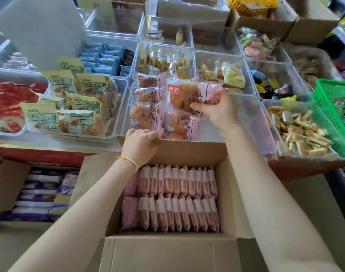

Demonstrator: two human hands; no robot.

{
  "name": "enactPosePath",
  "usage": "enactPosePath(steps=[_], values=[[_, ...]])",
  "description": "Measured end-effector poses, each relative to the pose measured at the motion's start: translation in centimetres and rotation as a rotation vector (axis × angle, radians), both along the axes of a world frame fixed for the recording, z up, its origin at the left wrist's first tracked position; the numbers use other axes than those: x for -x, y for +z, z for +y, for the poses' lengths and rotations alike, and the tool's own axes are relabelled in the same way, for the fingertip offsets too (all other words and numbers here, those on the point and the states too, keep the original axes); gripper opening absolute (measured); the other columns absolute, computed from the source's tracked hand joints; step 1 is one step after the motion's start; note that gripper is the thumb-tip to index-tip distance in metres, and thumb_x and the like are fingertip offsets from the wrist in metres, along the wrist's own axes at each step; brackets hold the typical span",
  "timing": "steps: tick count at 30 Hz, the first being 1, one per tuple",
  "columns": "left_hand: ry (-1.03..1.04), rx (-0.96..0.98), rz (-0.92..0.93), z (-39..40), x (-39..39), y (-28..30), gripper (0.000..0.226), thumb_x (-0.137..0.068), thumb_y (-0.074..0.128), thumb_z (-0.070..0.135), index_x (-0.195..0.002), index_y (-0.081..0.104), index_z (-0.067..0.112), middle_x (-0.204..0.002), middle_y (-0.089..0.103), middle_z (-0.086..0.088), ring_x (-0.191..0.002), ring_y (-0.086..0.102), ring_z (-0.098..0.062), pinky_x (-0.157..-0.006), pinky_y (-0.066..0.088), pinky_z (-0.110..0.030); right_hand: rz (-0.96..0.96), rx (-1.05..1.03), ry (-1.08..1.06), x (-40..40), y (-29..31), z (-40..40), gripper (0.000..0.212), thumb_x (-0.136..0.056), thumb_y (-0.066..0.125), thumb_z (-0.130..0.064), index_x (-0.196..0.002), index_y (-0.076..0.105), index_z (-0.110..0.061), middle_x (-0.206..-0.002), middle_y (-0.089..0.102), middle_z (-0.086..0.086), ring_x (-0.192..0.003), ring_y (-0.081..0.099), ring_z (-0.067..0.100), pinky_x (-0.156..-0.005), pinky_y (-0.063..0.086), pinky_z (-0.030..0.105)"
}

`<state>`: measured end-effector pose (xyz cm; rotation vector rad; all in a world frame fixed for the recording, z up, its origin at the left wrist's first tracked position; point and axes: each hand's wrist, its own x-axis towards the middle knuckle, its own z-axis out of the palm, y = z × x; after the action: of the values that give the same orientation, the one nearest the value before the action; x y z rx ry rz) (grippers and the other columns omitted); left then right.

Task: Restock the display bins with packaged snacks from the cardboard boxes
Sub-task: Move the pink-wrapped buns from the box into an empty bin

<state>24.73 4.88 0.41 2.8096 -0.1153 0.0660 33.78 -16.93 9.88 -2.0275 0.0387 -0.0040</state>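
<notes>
- Right hand (pixel 216 110) pinching a pastry pack (pixel 184 99) above the clear bin (pixel 246 114).
- Left hand (pixel 140 142) gripping the box (pixel 167 250) flap.
- Best to lay the pack flat beside the packs already there.

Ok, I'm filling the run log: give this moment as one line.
right hand: holds pink-wrapped round cake packet over clear plastic bin | left hand: grips brown cardboard box flap
</notes>
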Motion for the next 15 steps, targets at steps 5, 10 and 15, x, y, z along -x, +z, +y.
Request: enactPosePath(steps=[5,10,15], values=[[-0.008,0.030,-0.018,-0.6,1.1,-0.8,0.007,-0.070,0.083,0.029,-0.073,0.077,0.031,-0.079,0.070,0.006,-0.078,0.065,-0.025,-0.075,0.042,-0.036,0.288,0.212,0.143,-2.2,-5.0,1.3,0.036,-0.069,0.091,-0.021,-0.089,0.061,-0.019,-0.083,0.057,-0.008,-0.081,0.058,0.015,-0.069,0.047,0.027],[0.014,0.052,0.007,-0.6,0.3,-0.3,0.005,-0.078,0.078,0.035,-0.077,0.077,0.031,-0.082,0.068,0.007,-0.085,0.064,-0.022,-0.084,0.038,-0.036,0.430,0.445,0.094,-2.0,-8.5,1.7,0.072,-0.079,0.083,-0.021,-0.137,0.043,-0.010,-0.129,0.055,0.010,-0.118,0.055,0.030,-0.093,0.049,0.039],[0.013,0.033,-0.011,-0.4,-0.4,-0.6,0.011,-0.081,0.076,0.040,-0.083,0.077,0.030,-0.088,0.069,0.008,-0.090,0.063,-0.019,-0.085,0.035,-0.034,-0.129,0.918,0.131,-0.6,-7.0,3.2,0.059,-0.085,0.069,-0.015,-0.137,0.043,-0.022,-0.129,0.046,0.013,-0.119,0.047,0.032,-0.093,0.044,0.043]])
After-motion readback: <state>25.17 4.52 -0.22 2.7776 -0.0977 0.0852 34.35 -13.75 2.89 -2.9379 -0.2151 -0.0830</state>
